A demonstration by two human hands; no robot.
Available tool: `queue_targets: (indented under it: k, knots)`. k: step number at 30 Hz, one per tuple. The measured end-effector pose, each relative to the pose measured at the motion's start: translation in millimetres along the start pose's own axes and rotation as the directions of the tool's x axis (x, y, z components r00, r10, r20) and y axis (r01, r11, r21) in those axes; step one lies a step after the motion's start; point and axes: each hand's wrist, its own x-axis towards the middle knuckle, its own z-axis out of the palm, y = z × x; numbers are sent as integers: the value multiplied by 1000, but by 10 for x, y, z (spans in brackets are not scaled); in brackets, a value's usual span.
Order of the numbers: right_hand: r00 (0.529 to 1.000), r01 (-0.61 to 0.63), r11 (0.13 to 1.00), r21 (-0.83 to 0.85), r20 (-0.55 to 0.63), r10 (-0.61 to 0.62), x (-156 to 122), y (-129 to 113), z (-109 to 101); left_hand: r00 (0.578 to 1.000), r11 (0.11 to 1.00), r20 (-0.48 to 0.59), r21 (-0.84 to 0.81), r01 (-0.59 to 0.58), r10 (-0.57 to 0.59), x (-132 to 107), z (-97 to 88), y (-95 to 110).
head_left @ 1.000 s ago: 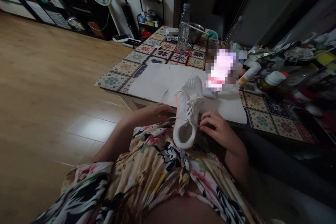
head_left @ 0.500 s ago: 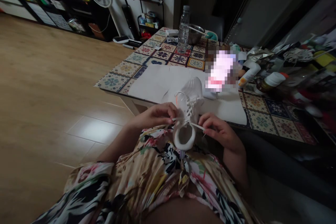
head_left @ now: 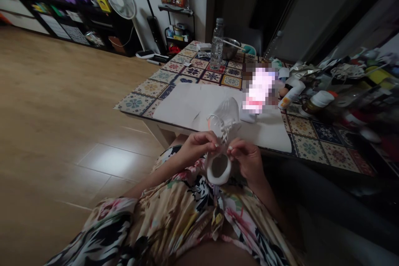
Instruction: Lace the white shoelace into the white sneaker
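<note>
A white lace-up shoe [head_left: 229, 110] rests with its toe on the white sheet [head_left: 181, 99] and its round opening toward my body. Criss-crossed white laces run up its front. Just left of the opening, my left hand [head_left: 202, 145] is closed in a pinch on a white shoelace end. My right hand [head_left: 247, 156] pinches the other shoelace end on the opposite side. Both pairs of fingertips are close together above the shoe's tongue, a small gap between them. Fingers hide most of the lace ends.
On the tile-patterned table [head_left: 134, 102] stand a clear plastic bottle [head_left: 216, 45], a metal bowl [head_left: 230, 50] and a pixelated bright screen [head_left: 260, 89]. Bottles, including a white-capped jar [head_left: 318, 102], crowd the right side. A white fan [head_left: 121, 0] stands beyond, on the wooden floor.
My hands have come inward and closer together over the shoe. The lace ends, stretched out sideways before, are now drawn in toward each other. The view has tilted slightly.
</note>
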Motion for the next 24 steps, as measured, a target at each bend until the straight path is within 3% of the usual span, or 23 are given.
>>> queue_targets:
  k: [4,6,8,11,19,24]
  knots:
    - [996,91,951,-296,2,-94,-2,-59,1,984,966,148,219,-134,103,-1,27,134]
    - [987,158,906,-392,48,-151,-17,-95,10,989,966,124,233,-111,84,-4,58,152]
    - [982,190,875,-446,71,-177,-40,-117,19,997,989,73,145,-36,25,-4,91,138]
    - [984,175,866,-469,73,-160,-70,-120,19,998,997,49,59,40,-43,-6,126,112]
    - [980,201,860,-469,89,-180,-60,-139,5,993,946,8,303,-117,121,-52,156,135]
    - [984,111,883,-455,-72,-161,-80,-75,58,997,920,27,384,-77,72,-63,135,121]
